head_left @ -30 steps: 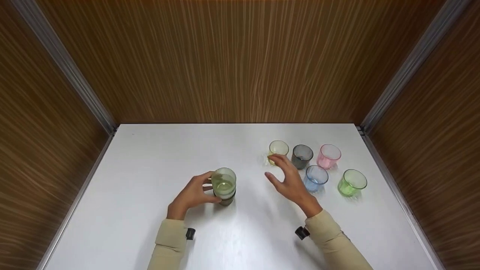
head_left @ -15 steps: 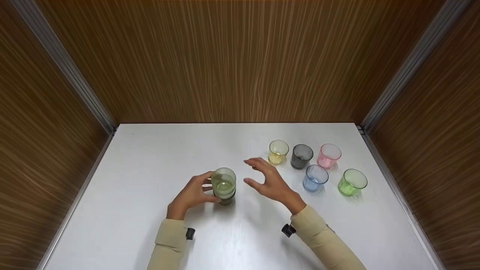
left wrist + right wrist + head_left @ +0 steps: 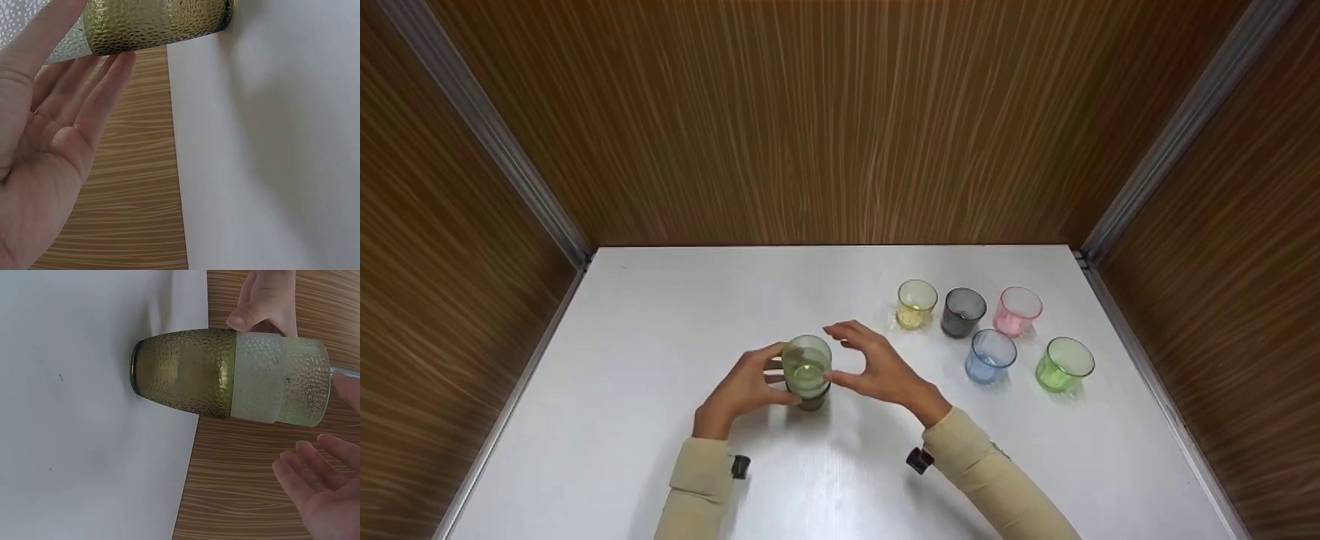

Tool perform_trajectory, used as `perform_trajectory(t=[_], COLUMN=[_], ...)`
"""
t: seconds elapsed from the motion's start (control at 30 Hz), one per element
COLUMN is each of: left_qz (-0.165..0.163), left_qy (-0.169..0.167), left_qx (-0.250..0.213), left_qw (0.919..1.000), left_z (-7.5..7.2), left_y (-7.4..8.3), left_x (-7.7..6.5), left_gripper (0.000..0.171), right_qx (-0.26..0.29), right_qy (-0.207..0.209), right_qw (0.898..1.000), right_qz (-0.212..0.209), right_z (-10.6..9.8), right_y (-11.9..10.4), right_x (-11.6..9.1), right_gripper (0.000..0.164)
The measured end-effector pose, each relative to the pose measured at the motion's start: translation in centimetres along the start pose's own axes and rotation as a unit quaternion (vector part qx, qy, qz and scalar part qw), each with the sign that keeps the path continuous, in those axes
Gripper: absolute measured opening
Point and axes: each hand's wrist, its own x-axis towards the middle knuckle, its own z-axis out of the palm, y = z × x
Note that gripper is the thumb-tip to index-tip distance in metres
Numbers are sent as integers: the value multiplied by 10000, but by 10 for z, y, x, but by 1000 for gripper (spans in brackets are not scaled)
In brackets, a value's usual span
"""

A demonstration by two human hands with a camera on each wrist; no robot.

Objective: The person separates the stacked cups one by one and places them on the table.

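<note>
A stack of nested glasses (image 3: 808, 367) stands upright on the white table. In the right wrist view the bottom one is an olive glass (image 3: 185, 374) with a dimpled surface; a clear glass (image 3: 257, 377) sits in it, topped by a pale green glass (image 3: 306, 382). My left hand (image 3: 742, 394) holds the stack from the left, thumb at the front and fingers behind; the left wrist view shows the fingers near where olive and clear glass meet. My right hand (image 3: 881, 371) is spread beside the top glass, its thumb close to the rim; whether it touches is unclear.
To the right stand a yellow glass (image 3: 916, 306), a grey glass (image 3: 963, 313), a pink glass (image 3: 1018, 313), a blue glass (image 3: 990, 358) and a green glass (image 3: 1063, 366). Brown wood-patterned panels (image 3: 840, 120) enclose the table at the back and sides.
My right hand has moved left, away from the yellow glass and up to the stack. My left hand keeps its hold on the stack, and the single glasses stand where they were.
</note>
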Motion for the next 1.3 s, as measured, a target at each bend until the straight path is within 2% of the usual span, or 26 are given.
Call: perform_trajectory(t=[0.27,0.6,1.03,1.3], left_qz=[-43,-21,19,67], left_qy=[57,23,-8,-49], left_qx=[122,2,-16,-104], left_qw=[9999,10000,10000,9999], left_z=[0,0,-1,0], left_y=[1,0,0,0], left_x=[1,0,0,1], left_gripper=[78,77,77,76], right_qx=[263,557,415,551], right_qy=[-52,-164,-219,-163], right_qw=[9996,9981,9987,9981], right_qz=[113,190,179,203], right_z=[7,13,16,15], right_y=[3,-1,1,1], right_x=[5,10,12,12], right_gripper=[62,67,70,68])
